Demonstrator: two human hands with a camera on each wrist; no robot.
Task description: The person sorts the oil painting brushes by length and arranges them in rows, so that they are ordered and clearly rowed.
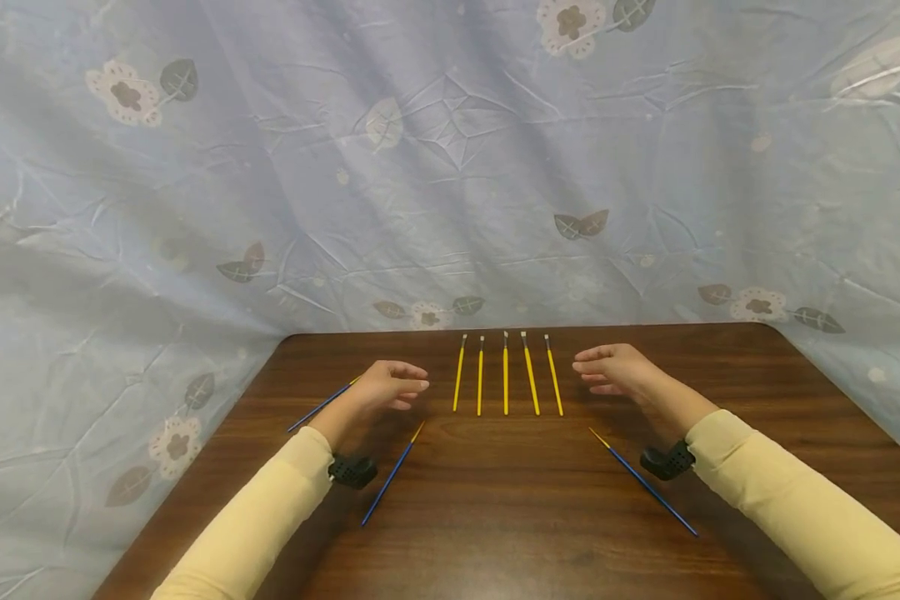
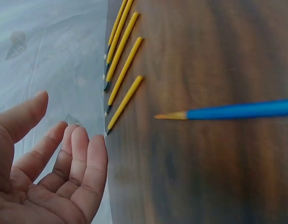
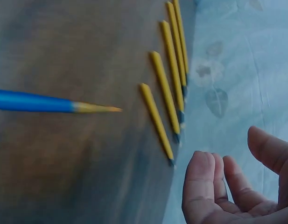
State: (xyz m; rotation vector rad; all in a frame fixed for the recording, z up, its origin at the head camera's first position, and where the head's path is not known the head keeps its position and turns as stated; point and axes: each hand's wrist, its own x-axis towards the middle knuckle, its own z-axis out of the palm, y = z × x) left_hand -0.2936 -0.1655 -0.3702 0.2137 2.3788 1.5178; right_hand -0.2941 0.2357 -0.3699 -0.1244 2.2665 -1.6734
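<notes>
Several yellow-handled paintbrushes lie side by side at the back of the table, their pale bristles toward the far edge. Left of that row is my left hand, palm turned inward, fingers loosely bent and holding nothing. My right hand mirrors it on the other side, also without anything in it. A blue paintbrush slants on the table below the left hand, and another blue paintbrush lies below the right. Partly covered by the left hand is a third blue paintbrush.
The dark wooden table has rounded back corners. Behind it and along both sides hangs a pale floral cloth. Each wrist wears a black camera, the left camera and right camera both close above blue brushes.
</notes>
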